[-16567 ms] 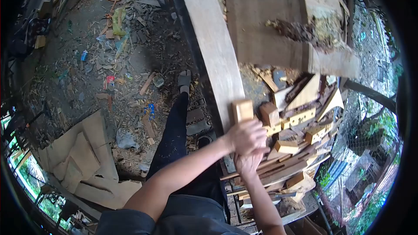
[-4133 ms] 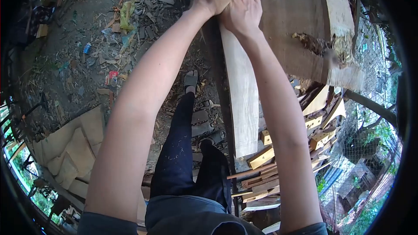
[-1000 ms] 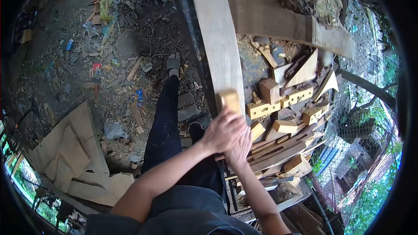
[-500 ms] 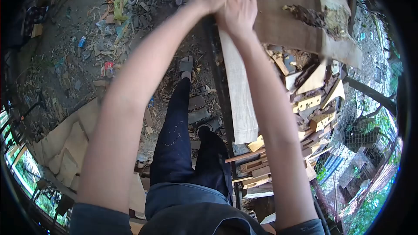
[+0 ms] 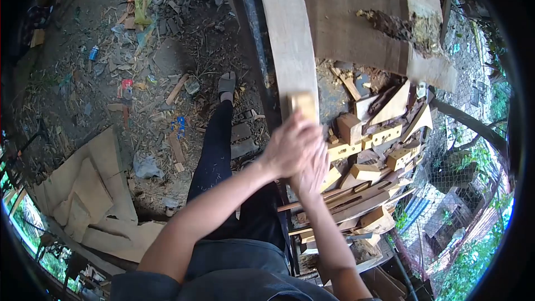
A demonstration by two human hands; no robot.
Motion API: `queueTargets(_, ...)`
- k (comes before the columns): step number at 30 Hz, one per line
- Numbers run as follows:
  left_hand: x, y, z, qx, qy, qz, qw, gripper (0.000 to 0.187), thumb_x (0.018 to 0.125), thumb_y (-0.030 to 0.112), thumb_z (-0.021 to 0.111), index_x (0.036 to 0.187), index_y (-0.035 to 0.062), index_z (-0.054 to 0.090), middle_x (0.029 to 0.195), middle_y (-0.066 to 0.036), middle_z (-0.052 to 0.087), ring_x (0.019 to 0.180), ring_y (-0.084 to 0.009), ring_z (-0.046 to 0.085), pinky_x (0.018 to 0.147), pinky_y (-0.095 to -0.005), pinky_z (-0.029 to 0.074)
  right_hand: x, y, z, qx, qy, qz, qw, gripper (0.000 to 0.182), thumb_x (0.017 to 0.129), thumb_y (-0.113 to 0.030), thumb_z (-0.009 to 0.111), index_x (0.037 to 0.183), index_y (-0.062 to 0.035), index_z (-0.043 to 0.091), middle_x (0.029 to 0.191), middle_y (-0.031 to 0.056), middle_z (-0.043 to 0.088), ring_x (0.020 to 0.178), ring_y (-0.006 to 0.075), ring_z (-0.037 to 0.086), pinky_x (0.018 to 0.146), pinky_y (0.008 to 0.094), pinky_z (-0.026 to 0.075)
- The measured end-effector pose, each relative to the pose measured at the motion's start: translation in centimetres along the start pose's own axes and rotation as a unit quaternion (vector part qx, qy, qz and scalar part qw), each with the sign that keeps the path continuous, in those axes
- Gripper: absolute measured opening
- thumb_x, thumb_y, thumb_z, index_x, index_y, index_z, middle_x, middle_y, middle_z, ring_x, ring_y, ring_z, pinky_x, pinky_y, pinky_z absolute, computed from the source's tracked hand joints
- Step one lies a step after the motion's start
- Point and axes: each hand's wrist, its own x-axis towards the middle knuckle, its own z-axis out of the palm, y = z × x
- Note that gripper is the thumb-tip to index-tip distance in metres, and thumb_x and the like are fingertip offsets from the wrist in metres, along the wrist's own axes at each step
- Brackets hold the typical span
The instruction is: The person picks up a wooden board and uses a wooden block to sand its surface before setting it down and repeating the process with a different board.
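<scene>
A long pale plank [image 5: 288, 39] lies on a dark bench edge, running away from me. On its near end sits a wooden block tool [image 5: 302, 103]. My left hand [image 5: 287, 147] is wrapped over the back of the block. My right hand [image 5: 313, 168] sits just under and behind the left one, pressed to the same block. Both arms are bent and pulled in close to my body.
A thick rough slab [image 5: 362, 17] lies beyond the plank on the right. A pile of wood offcuts [image 5: 373, 145] crowds the bench right of my hands. Cardboard sheets [image 5: 95, 189] and scattered debris cover the dirt ground at left. My leg and sandal [image 5: 226, 85] stand beside the bench.
Half a second ago both arms were stretched out to the plank's far end; now they are pulled back and the block sits at the near end.
</scene>
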Motion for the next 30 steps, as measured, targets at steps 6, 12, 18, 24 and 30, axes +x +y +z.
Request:
queueTargets(6, 15.4, -16.1, -6.9, -0.01, 0.093, -0.032, 0.995, 0.025, 0.091, 0.025, 0.054, 0.097, 0.0064, 0.07, 0.111, -0.011, 0.066, 0.112, -0.03, 0.052, 0.1, -0.0422, 0.043, 22.9, -4.1, -1.6, -0.09, 0.145, -0.093, 0.981, 0.055, 0.084, -0.023, 0.059, 0.133, 0.0006, 0.051, 0.125, 0.0186, 0.055, 0.104, 0.0294, 0.055, 0.092, 0.0395, 0.041)
queueTargets(12, 24.3, -22.9, -11.4, 0.095, 0.077, 0.094, 0.988, 0.028, 0.096, 0.022, 0.043, 0.095, 0.0018, 0.063, 0.101, -0.013, 0.064, 0.106, -0.0304, 0.056, 0.1, -0.043, 0.033, 34.8, -6.3, -2.7, -0.049, 0.219, -0.076, 0.972, 0.044, 0.085, -0.027, 0.058, 0.121, -0.0035, 0.059, 0.112, 0.0192, 0.061, 0.094, 0.0324, 0.061, 0.083, 0.042, 0.046)
queueTargets(18, 9.1, -9.7, -3.6, -0.028, 0.091, -0.039, 0.995, 0.019, 0.09, 0.021, 0.057, 0.096, 0.006, 0.067, 0.096, -0.011, 0.067, 0.1, -0.0322, 0.059, 0.105, -0.046, 0.036, 12.9, -1.7, 1.0, -0.035, 0.056, -0.066, 0.996, 0.061, 0.087, -0.022, 0.055, 0.145, -0.0064, 0.045, 0.146, 0.0255, 0.042, 0.133, 0.0403, 0.04, 0.116, 0.0516, 0.025)
queueTargets(24, -5.3, 5.3, 2.1, -0.02, -0.024, -0.049, 0.998, 0.021, 0.085, 0.029, 0.067, 0.095, 0.0115, 0.072, 0.113, 0.0, 0.061, 0.117, -0.022, 0.047, 0.116, -0.0484, 0.031, -6.0, -0.3, -1.4, 0.02, -0.203, 0.125, 0.971, 0.049, 0.087, -0.034, 0.055, 0.124, -0.0016, 0.055, 0.112, 0.0185, 0.056, 0.105, 0.0332, 0.051, 0.095, 0.0462, 0.037)
queueTargets(30, 1.2, -1.7, 0.0, -0.013, -0.007, 0.001, 1.0, 0.024, 0.076, 0.026, 0.067, 0.09, 0.0081, 0.074, 0.104, -0.002, 0.066, 0.111, -0.0218, 0.052, 0.116, -0.0552, 0.03, 1.9, -0.6, -0.1, -0.055, -0.005, 0.004, 0.998, 0.042, 0.082, -0.028, 0.058, 0.112, 0.0009, 0.058, 0.1, 0.0178, 0.053, 0.091, 0.0329, 0.05, 0.081, 0.0431, 0.038)
